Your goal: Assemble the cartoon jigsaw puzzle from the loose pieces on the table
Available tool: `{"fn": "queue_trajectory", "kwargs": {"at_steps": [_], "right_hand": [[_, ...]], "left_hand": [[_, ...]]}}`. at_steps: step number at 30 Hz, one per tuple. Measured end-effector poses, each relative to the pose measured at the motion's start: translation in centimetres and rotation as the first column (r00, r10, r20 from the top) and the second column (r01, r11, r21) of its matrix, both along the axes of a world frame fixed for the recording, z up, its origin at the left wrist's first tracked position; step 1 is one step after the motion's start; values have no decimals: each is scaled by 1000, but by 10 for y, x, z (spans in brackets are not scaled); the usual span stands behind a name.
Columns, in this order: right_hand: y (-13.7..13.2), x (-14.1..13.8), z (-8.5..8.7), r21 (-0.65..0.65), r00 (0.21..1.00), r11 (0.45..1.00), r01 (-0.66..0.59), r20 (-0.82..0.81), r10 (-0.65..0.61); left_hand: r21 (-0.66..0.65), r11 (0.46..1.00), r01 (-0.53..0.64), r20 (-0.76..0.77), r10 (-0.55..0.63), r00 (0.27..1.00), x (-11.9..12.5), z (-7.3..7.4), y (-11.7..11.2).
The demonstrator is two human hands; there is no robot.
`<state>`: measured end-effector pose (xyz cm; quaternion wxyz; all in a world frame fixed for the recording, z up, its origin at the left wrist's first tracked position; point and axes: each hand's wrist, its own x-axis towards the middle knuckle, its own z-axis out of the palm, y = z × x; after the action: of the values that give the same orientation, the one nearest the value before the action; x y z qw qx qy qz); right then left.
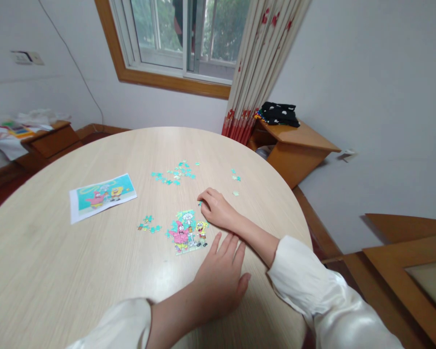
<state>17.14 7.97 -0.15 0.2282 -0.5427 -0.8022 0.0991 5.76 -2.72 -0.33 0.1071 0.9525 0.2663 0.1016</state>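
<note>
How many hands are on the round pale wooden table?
2. The left hand lies flat on the round pale wooden table; the right hand curls beside the partly assembled cartoon jigsaw puzzle. No others show.

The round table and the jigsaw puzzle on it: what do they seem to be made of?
The round table looks like pale wood or wood-look laminate: fine straight grain and a soft satin sheen. The jigsaw puzzle is probably printed cardboard: flat, thin pieces with a cartoon print. Its finish is hard to tell.
</note>
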Motion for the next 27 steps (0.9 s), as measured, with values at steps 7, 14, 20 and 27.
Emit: {"fn": "queue_trajectory", "kwargs": {"at_steps": [7,14,20,27], "right_hand": [[0,0,1,-5,1000,1000,3,4,-3],[0,1,1,-17,1000,1000,-5,-22,4],[6,8,7,-75,989,997,-2,-146,-9],[8,18,12,-158,978,985,-70,-203,37]], "left_hand": [[11,1000,-3,-7,3,1000,1,-2,0],[-4,1000,9,-27,-9,1000,0,1,0],[2,1000,21,-34,-21,999,-1,0,0],[38,999,23,-19,-22,1000,-1,1,0]]}}
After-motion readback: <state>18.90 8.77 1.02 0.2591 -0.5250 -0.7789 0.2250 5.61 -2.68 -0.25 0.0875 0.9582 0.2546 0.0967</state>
